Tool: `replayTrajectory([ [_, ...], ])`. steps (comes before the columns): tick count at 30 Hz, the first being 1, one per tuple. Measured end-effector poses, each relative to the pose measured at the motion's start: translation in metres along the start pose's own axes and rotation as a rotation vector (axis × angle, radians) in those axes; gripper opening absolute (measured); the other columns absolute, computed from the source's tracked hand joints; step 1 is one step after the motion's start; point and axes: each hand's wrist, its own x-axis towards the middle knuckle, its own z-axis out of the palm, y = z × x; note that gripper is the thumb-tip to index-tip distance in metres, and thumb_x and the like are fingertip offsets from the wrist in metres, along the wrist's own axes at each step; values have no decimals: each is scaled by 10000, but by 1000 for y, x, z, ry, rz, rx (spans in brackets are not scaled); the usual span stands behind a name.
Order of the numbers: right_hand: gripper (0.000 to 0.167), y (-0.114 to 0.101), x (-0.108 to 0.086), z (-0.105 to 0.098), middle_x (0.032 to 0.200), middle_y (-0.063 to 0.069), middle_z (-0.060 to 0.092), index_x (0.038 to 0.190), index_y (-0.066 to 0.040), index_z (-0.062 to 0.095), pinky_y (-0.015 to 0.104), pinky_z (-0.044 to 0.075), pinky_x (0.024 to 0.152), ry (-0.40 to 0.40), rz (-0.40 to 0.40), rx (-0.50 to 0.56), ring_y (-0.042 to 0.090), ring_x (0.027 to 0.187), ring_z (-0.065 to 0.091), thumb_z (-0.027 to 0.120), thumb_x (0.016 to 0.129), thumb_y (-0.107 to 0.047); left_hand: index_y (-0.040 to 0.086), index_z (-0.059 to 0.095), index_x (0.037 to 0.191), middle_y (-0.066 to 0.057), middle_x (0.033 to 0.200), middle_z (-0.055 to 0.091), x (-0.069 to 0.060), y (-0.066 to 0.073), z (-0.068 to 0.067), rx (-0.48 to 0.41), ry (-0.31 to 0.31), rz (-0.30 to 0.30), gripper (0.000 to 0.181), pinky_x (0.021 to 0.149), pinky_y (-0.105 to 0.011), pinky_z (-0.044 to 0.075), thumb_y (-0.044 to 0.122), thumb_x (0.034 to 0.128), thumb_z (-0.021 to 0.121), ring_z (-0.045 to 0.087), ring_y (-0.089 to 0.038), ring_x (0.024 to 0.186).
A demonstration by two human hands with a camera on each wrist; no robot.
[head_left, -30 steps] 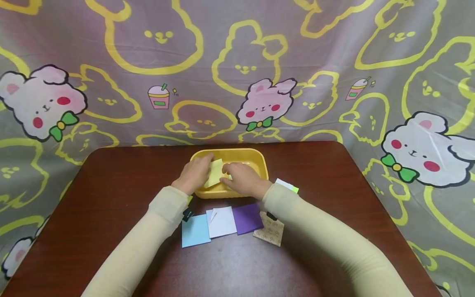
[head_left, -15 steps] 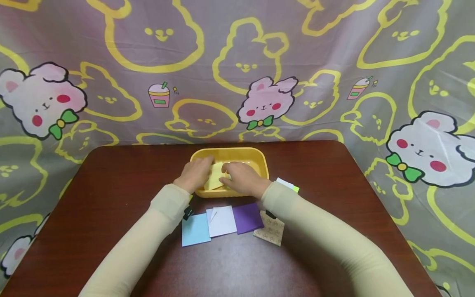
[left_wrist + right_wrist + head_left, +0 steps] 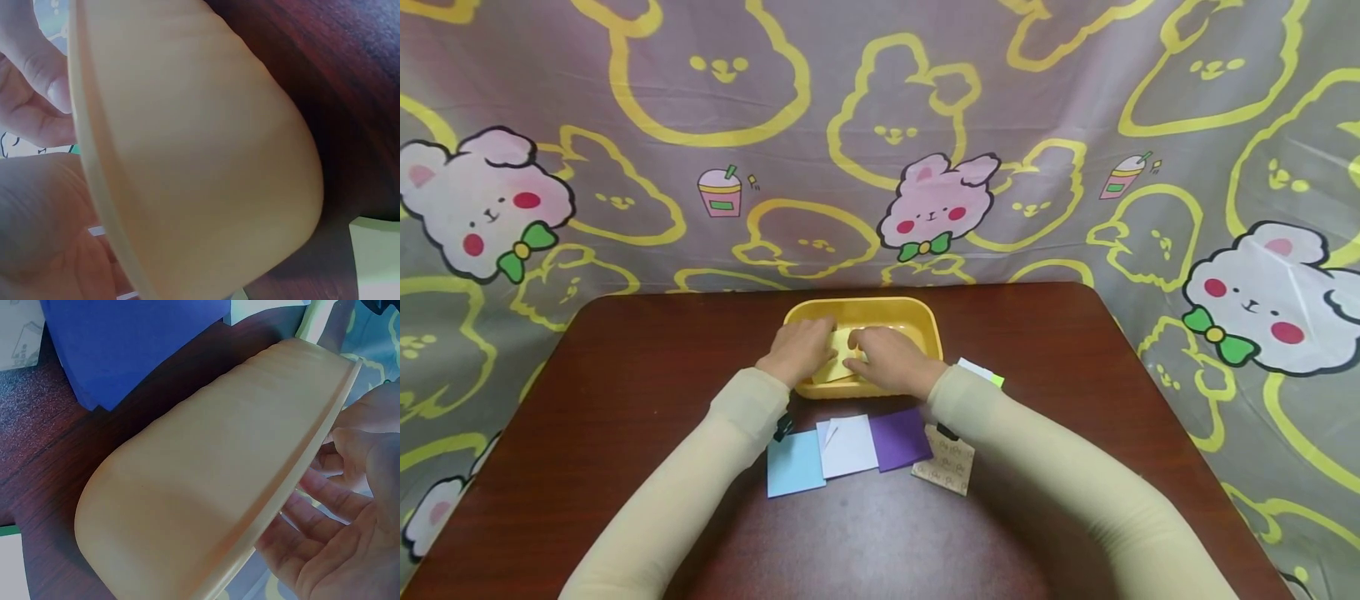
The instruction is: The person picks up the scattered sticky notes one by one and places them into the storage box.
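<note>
A pale yellow sticky note pad (image 3: 832, 368) lies low inside the yellow plastic basket (image 3: 928, 329). Its left part is covered by my left hand (image 3: 801, 348), whose thumb and fingers hold it. My right hand (image 3: 891, 358) reaches over the front rim, its thumb and index finger apart beside the pad's right side. Basket walls hide most fingertips in both wrist views. In the right wrist view, the right hand (image 3: 331, 537) has loosely extended fingers behind the rim. In the left wrist view, the left hand (image 3: 44, 219) is partly behind the basket wall (image 3: 200, 150).
In front of the basket lie a light blue pad (image 3: 795, 467), a white pad (image 3: 850, 447), a purple pad (image 3: 901, 442) and a patterned beige pad (image 3: 943, 461). A white pad with a green edge (image 3: 981, 372) sits right of the basket. A cartoon curtain (image 3: 820, 125) surrounds the table.
The yellow sticky note pad was tilted up and has gone down flatter into the basket. My left hand has shifted slightly right over it. The right hand is nearly still.
</note>
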Motion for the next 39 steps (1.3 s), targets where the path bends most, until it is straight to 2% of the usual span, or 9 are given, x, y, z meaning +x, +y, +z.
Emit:
replayTrajectory([
  [8,349,0,0,0,1139,114,734,1200,-27,669,402,553,924,-3,5,-8,261,1048,695,651,991,-307,71,626,1229,-125,1044,726,2,1,3,29,-7,8,382,695,-450,537,254,919,754,643,-264,833],
  [19,352,1,1,1,1149,132,736,1196,-12,672,413,552,940,-6,-2,2,278,1058,699,655,988,-295,48,581,1260,-138,1044,701,0,3,4,4,-22,19,431,728,-439,547,328,956,703,654,-266,868],
  [31,354,0,-1,-1,1156,125,735,1205,-14,668,414,551,945,-1,-6,10,276,1065,700,644,992,-295,35,575,1297,-180,1201,686,-4,-1,9,-41,-20,16,428,884,-505,554,334,997,638,668,-347,1071],
  [39,375,2,-4,-3,1165,133,729,1225,-14,658,424,552,949,0,11,7,277,1073,694,635,999,-312,39,568,1340,-185,1260,681,-8,1,6,-57,-2,28,455,880,-517,569,344,1007,623,671,-352,1109],
])
